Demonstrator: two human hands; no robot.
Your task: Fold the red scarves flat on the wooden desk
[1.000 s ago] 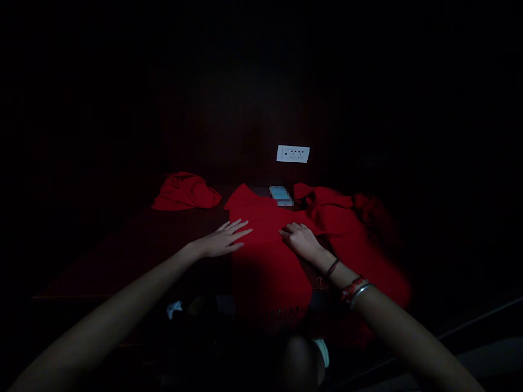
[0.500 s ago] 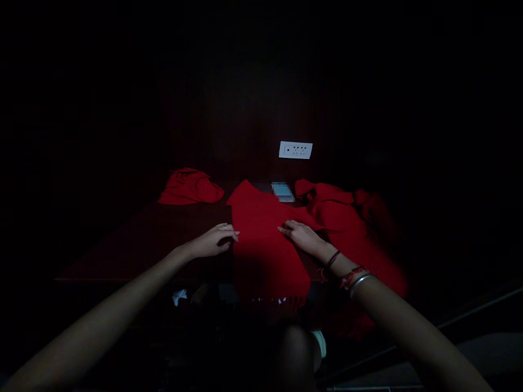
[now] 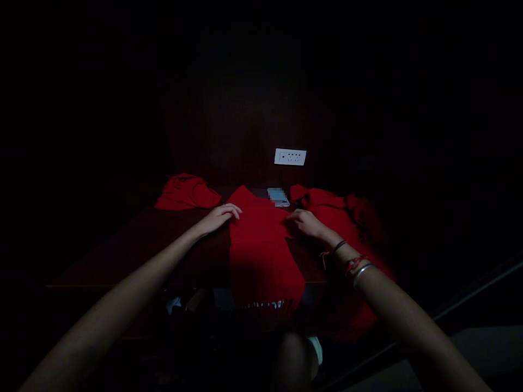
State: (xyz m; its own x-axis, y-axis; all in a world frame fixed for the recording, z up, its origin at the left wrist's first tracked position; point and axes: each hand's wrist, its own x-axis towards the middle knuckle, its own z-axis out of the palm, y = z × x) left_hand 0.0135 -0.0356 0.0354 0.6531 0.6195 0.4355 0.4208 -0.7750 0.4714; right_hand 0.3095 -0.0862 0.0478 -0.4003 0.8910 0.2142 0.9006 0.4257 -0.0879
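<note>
A red fringed scarf (image 3: 265, 267) lies over the dark table, its fringed end hanging past the front edge. My left hand (image 3: 223, 216) rests at the scarf's left edge, its fingers stretched onto the cloth and a ring on one of them. On the other side, my right hand (image 3: 307, 223) has its fingers bent around the scarf's right edge; the fingertips are partly in shadow. Beyond that hand lies a loose heap of red cloth (image 3: 335, 209), which spills over the table's front. A smaller crumpled red cloth (image 3: 188, 193) sits at the back left.
A phone (image 3: 278, 197), partly pixelated, lies behind the scarf. Above it, a white socket plate (image 3: 290, 157) is fixed to the dark wall. A pale object (image 3: 174, 305) shows below the table's edge (image 3: 122, 285). My knee (image 3: 295, 354) is under the front. Much of the surroundings is dark.
Both hands have moved farther back along the scarf, toward the wall. My right hand has shifted to the right and its fingers have bent in at the edge. The view has tilted slightly.
</note>
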